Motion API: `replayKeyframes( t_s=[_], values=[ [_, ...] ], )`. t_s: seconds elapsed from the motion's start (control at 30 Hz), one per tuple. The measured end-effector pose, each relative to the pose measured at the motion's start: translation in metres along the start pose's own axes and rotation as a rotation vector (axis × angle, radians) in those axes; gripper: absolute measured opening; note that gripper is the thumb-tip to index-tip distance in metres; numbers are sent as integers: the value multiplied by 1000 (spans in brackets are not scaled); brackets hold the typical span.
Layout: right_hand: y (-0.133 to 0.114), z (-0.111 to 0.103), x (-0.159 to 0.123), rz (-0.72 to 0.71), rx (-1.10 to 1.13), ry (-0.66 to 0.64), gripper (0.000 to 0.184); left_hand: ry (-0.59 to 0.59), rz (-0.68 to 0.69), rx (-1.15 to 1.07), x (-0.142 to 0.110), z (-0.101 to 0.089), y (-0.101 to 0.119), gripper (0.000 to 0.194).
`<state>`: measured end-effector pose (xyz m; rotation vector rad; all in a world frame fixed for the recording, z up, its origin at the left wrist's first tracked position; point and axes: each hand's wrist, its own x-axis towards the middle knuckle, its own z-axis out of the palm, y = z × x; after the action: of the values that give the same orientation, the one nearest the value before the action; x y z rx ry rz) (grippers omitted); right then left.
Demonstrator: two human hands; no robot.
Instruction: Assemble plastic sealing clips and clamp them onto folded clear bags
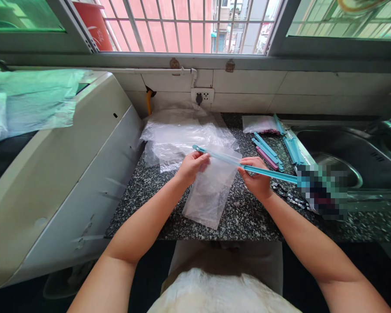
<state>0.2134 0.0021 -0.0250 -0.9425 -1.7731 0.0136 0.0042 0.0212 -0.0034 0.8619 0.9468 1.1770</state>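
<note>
A clear plastic bag [211, 189] hangs flat over the speckled counter, its upper edge lined up with a long light-blue bag sealing clip [270, 173]. My left hand [193, 165] pinches the bag's upper left corner, close to the clip's left end. Fingers and thumb of my right hand [256, 176] close around the clip just beyond the bag's right edge. From there the clip sticks out to the right. How much of the bag's edge sits inside the clip I cannot tell.
Loose clear bags [179, 130] lie behind my left hand. Blue and pink clips [269, 152], a filled bag [259, 123] and small dark-and-silver pieces [291, 198] are on the right. A sink [329, 134] adjoins them; a white appliance [84, 174] stands left.
</note>
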Motion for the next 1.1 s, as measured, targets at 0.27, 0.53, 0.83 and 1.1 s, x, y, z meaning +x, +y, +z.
replayKeyframes(
  t_s=[0.27, 0.53, 0.83, 1.1],
  values=[
    [1, 1, -4, 38, 88, -61, 9, 67, 1, -70, 0, 1, 0, 17],
    [-3, -4, -2, 170, 212, -155, 22, 83, 4, -133, -1, 4, 0, 23],
    [-6, 1, -1, 382, 275, -51, 10, -12, 0, -63, -4, 3, -4, 29],
    [-10, -3, 4, 361, 155, -73, 7, -70, -10, 33, -3, 1, -7, 31]
  ],
)
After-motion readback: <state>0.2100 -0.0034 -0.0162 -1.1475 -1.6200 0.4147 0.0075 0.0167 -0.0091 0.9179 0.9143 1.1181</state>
